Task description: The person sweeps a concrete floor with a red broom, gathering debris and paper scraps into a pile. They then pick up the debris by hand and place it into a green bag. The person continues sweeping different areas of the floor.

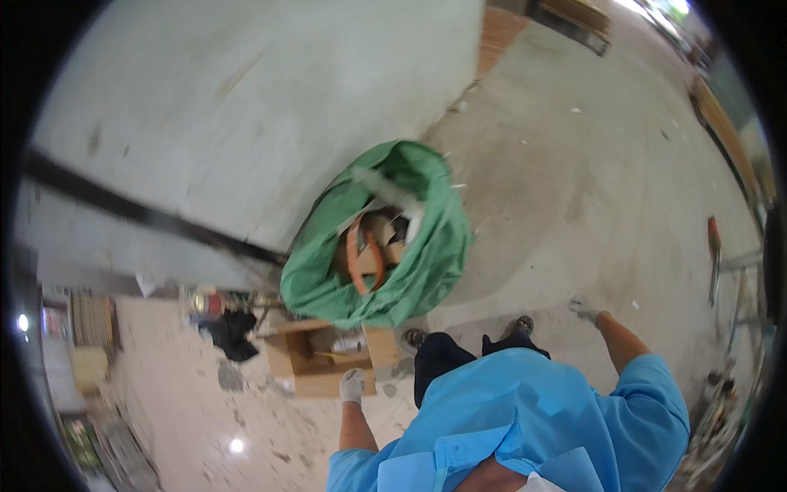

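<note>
My left hand (352, 384), in a pale glove, is at the near wall of an open cardboard box (309, 361). Its fingers look closed over the box's edge, though they are small in the picture. Inside the box lie a white piece (348, 343) and a thin yellowish strip. Out to the right, my gloved right hand (584, 310) hangs above the concrete floor, fingers apart and holding nothing. Ahead of me stands a large green sack (438, 266) with its mouth open. Cardboard scraps and an orange curved strip (354, 257) show inside it.
A pale wall (246, 107) with a dark band (156, 215) rises at the left, behind the sack. Dark plastic (234, 332) lies beyond the box. A red-handled tool (714, 246) and metal racking (746, 262) stand at the right, and a low cart (576, 20) far ahead.
</note>
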### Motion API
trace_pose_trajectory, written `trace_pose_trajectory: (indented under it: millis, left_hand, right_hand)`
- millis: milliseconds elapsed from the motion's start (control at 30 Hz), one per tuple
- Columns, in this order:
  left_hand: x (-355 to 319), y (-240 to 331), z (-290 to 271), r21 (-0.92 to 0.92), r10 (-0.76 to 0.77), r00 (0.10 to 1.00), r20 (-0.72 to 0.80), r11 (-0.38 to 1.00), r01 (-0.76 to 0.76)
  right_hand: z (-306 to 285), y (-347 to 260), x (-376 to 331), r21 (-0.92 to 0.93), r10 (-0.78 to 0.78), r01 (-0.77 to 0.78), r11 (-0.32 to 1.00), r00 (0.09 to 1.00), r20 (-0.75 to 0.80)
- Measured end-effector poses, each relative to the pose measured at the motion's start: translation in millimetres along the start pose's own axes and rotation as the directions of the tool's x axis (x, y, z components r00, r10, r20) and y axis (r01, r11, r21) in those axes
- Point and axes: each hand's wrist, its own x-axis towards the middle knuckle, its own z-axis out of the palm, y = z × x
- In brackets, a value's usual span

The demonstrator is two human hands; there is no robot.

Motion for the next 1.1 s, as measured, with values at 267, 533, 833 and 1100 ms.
trace_pose_trajectory:
  millis: [267, 533, 833, 1100]
  left_hand:
    - [-26.4, 97.2, 279.1, 0.372, 0.168, 0.915, 0.367, 0.875, -0.31]
    - [-124.2, 75.8, 536.0, 0.452, -0.109, 0.44, 0.891, 0.292, -0.843]
    - [-116.8, 119.5, 800.6, 0.596, -0.248, 0.559, 0.791, 0.109, -0.795]
    - [-194.9, 159.9, 1208.4, 0.675, -0.157, 0.658, 0.737, 0.112, -0.729]
  right_hand:
    - [46.9, 249.9, -82.9, 0.553, 0.263, -0.259, 0.792, 0.962, 0.075]
    - [11.5, 368.9, -98.6, 0.798, 0.406, -0.341, 0.498, 0.904, 0.132]
    - [-220.1, 472.9, 32.3, 0.91, 0.423, 0.086, 0.406, 0.865, -0.27]
    - [-273.6, 574.0, 75.7, 0.996, 0.658, 0.059, -0.068, 0.753, 0.001]
